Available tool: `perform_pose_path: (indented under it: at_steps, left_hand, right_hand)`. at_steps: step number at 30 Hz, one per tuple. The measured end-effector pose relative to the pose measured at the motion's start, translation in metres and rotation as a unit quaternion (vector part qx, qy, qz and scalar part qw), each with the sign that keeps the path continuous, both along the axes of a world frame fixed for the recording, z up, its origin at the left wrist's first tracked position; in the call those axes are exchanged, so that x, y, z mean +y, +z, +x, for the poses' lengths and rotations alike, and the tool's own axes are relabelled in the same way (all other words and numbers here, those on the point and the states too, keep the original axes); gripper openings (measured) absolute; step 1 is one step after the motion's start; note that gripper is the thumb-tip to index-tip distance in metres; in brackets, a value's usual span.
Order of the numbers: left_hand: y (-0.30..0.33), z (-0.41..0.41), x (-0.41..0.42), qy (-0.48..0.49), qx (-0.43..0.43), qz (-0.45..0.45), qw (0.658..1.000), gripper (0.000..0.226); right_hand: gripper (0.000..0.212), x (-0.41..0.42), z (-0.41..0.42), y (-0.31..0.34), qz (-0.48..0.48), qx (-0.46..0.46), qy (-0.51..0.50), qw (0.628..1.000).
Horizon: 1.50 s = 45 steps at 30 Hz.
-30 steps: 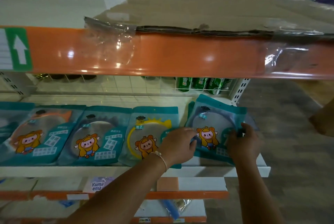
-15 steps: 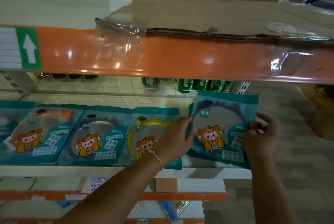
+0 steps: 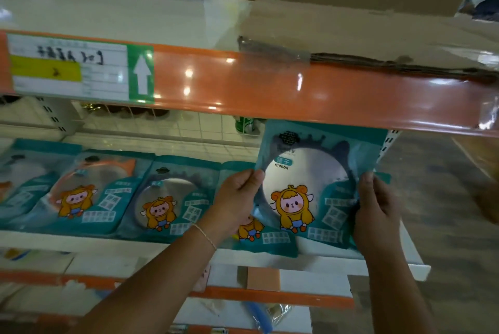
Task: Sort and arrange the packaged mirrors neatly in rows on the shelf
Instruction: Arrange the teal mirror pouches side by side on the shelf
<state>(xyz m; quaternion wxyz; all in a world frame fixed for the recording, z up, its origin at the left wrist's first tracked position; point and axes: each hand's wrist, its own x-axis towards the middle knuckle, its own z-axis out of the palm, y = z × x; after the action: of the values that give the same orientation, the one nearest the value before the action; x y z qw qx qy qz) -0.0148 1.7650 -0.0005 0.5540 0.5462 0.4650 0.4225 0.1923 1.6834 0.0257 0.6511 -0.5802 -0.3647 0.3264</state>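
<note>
I hold a teal packaged mirror (image 3: 310, 185) with a cartoon sheep figure, lifted and tilted up above the right end of the white shelf (image 3: 135, 243). My left hand (image 3: 235, 204) pinches its left edge and my right hand (image 3: 376, 204) grips its right edge. A row of similar packets lies flat on the shelf to the left: one with an orange-framed mirror (image 3: 89, 190), one with a dark-framed mirror (image 3: 167, 198), and one partly hidden under my left hand (image 3: 259, 236). Another packet (image 3: 24, 177) lies at the far left.
An orange shelf rail (image 3: 270, 85) with a green arrow label (image 3: 140, 74) runs just above the held packet. Flattened cardboard (image 3: 378, 36) lies on the upper shelf. Green cans (image 3: 244, 124) stand behind a wire grid. Lower shelves (image 3: 270, 296) hold small items.
Both hands have raised the rightmost packet off the shelf and tilted it upright toward me. The camera moved closer and to the right.
</note>
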Motion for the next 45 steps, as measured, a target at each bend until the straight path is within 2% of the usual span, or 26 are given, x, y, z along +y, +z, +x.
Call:
perform_pose_path:
  at_steps: [2, 5, 6, 10, 12, 15, 19, 22, 25, 30, 33, 39, 45]
  left_hand:
    - [0.000, -0.019, 0.000, 0.016, 0.002, 0.007, 1.000, 0.072]
    - [0.002, -0.044, -0.002, 0.031, 0.029, -0.010, 0.999, 0.038]
    - [0.002, -0.052, -0.003, 0.026, 0.049, -0.013, 0.998, 0.033]
    - [0.000, -0.095, -0.009, 0.008, 0.122, -0.025, 0.992, 0.050]
    - [-0.005, -0.123, -0.009, -0.006, 0.152, 0.012, 0.988, 0.046]
    - [-0.018, -0.169, 0.000, 0.051, 0.241, 0.129, 0.961, 0.022]
    - [-0.023, -0.223, 0.013, 0.107, 0.315, 0.222, 0.917, 0.023]
    - [-0.031, -0.259, 0.024, 0.080, 0.330, 0.274, 0.900, 0.027]
    - [-0.043, -0.281, 0.031, 0.038, 0.378, 0.318, 0.869, 0.040]
    - [-0.070, -0.301, 0.033, -0.035, 0.503, 0.323, 0.801, 0.053]
    - [-0.078, -0.305, 0.032, -0.056, 0.524, 0.309, 0.792, 0.061]
    - [-0.082, -0.305, 0.026, -0.059, 0.554, 0.330, 0.762, 0.056]
    - [-0.086, -0.305, 0.027, -0.064, 0.538, 0.314, 0.780, 0.058]
  right_hand:
    - [0.031, 0.004, -0.017, 0.002, -0.041, -0.012, 0.058, 0.997]
    - [0.030, 0.011, -0.043, -0.004, -0.076, -0.041, 0.060, 0.994]
    - [0.028, 0.012, -0.052, -0.007, -0.077, -0.042, 0.047, 0.995]
    - [0.019, 0.019, -0.087, -0.019, -0.098, -0.023, 0.014, 0.995]
    - [0.018, 0.020, -0.102, -0.023, -0.114, -0.014, -0.006, 0.993]
    - [0.017, 0.023, -0.123, -0.027, -0.126, 0.000, -0.037, 0.991]
    - [0.014, 0.030, -0.155, -0.029, -0.151, -0.001, -0.043, 0.988]
    - [0.013, 0.037, -0.181, -0.037, -0.165, -0.071, -0.034, 0.983]
    - [0.020, 0.044, -0.205, -0.046, -0.195, -0.139, -0.018, 0.971]
    - [0.017, 0.057, -0.232, -0.052, -0.235, -0.140, 0.014, 0.962]
    - [0.017, 0.066, -0.234, -0.057, -0.255, -0.129, 0.028, 0.958]
    - [0.018, 0.083, -0.230, -0.060, -0.285, -0.130, 0.050, 0.948]
    - [0.018, 0.095, -0.241, -0.056, -0.324, -0.139, 0.097, 0.931]
